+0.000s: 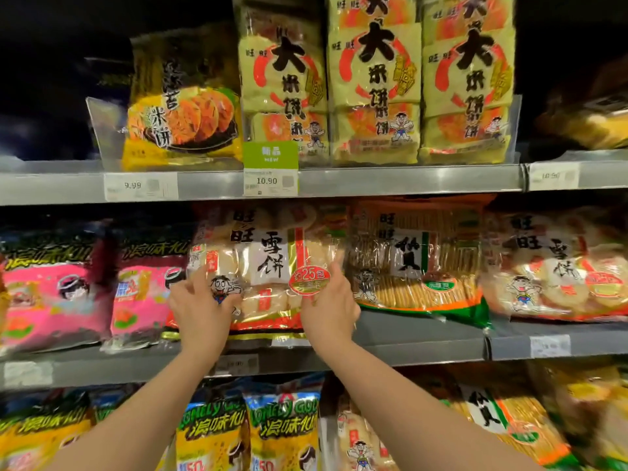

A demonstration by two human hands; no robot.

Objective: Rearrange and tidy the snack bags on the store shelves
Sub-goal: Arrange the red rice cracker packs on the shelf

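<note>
A clear bag of white rice crackers with red and gold trim (268,263) stands at the front of the middle shelf (418,341). My left hand (200,305) grips its lower left side, fingers spread over the cartoon figure. My right hand (329,309) grips its lower right side, thumb beside the round red sticker. The bag leans slightly forward between both hands. Pink snack bags (54,294) sit to its left. A green-trimmed cracker bag (418,260) lies to its right.
Tall yellow-green rice cracker bags (373,79) stand behind a clear guard on the top shelf, with a yellow bag (180,107) on their left. A second white cracker bag (557,266) sits far right. Yellow and blue snack bags (282,433) fill the bottom shelf.
</note>
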